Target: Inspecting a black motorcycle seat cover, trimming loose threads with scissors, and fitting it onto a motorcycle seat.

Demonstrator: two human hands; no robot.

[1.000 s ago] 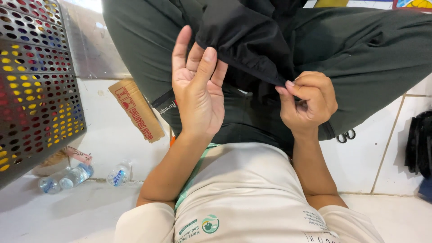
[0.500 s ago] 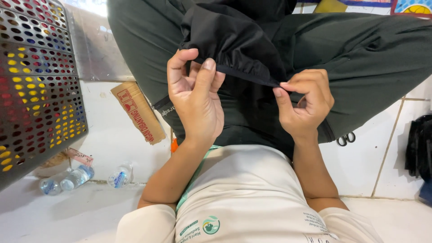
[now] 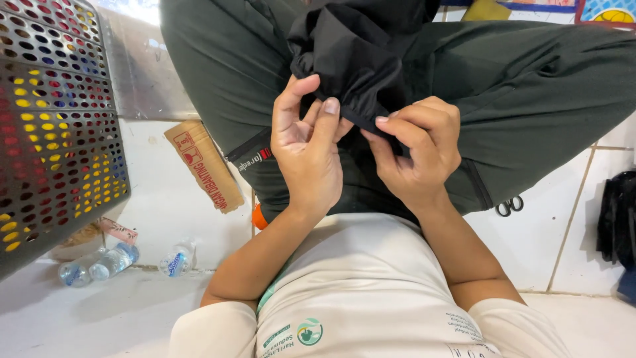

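Note:
A black garment (image 3: 358, 53) lies bunched on my lap over my crossed legs in dark green trousers (image 3: 530, 86). My left hand (image 3: 306, 156) is palm up, with its thumb and fingers curled onto the garment's gathered lower edge. My right hand (image 3: 419, 149) pinches that same edge between thumb and forefinger, close beside the left. The two hands almost touch. My white shirt (image 3: 358, 298) fills the bottom of the view.
A perforated metal panel (image 3: 53, 132) with coloured items behind it stands at the left. A cardboard piece (image 3: 204, 166) leans beside my knee. Plastic bottles (image 3: 99, 264) lie on the white tiled floor. Small scissors (image 3: 509, 206) lie at the right, and a black bag (image 3: 616, 219) sits at the right edge.
My left hand has gone from flat and open to curled onto the garment's edge. The two hands have drawn closer together, and the black fabric is more bunched.

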